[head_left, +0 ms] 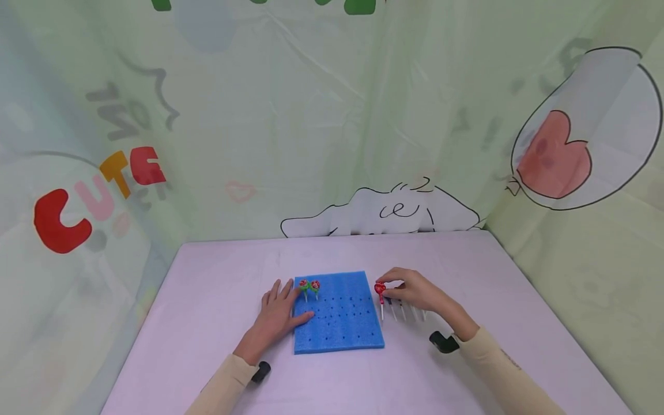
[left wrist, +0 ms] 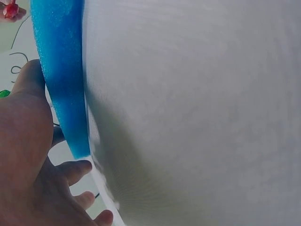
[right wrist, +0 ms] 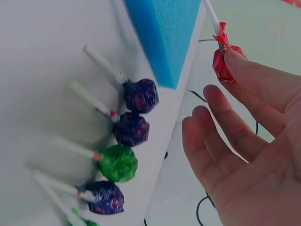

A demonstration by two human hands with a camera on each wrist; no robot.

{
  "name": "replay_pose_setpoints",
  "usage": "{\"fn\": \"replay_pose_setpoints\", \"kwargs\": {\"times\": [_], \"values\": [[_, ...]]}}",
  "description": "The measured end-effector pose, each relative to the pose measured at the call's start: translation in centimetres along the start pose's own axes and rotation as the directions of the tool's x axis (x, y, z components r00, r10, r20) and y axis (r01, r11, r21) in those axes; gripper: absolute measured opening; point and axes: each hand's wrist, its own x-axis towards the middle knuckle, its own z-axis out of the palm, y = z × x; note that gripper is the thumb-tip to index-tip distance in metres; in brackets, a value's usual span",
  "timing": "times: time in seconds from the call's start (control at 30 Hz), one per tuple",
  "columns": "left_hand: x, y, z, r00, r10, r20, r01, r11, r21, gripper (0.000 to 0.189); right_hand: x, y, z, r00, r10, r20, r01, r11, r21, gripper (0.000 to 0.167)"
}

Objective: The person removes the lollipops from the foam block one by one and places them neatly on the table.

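Between thumb and forefinger, my right hand (head_left: 415, 290) pinches a red-wrapped lollipop (right wrist: 225, 61) by its head, stick pointing down, just off the right edge of a blue foam board (head_left: 339, 328). My left hand (head_left: 277, 314) lies with spread fingers along the board's left edge, its thumb over the top. Two lollipops with red and green wrappers (head_left: 315, 285) stand upright in the board's far left corner. Small dark holes run in rows across the rest of the foam. In the left wrist view, the board's thick side (left wrist: 66, 84) shows beside the left hand.
Right of the board, several lollipops lie in a row on the white table (head_left: 233, 276): purple ones (right wrist: 141, 95) and green ones (right wrist: 117, 163), sticks toward the person. A printed curtain (head_left: 321, 115) hangs behind the table and at both sides.
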Motion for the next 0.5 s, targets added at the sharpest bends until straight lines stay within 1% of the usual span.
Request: {"fn": "replay_pose_setpoints", "kwargs": {"times": [0.27, 0.5], "values": [[0.0, 0.0, 0.0, 1.0, -0.006, 0.006, 0.006, 1.0, 0.001, 0.078, -0.7, 0.8, -1.1, 1.0, 0.005, -0.005, -0.005, 1.0, -0.021, 0.03], [0.0, -0.1, 0.0, 1.0, -0.005, 0.004, 0.005, 1.0, -0.004, 0.078, -1.5, 1.7, -1.9, 1.0, 0.017, 0.004, -0.017, 1.0, -0.001, 0.03]]}}
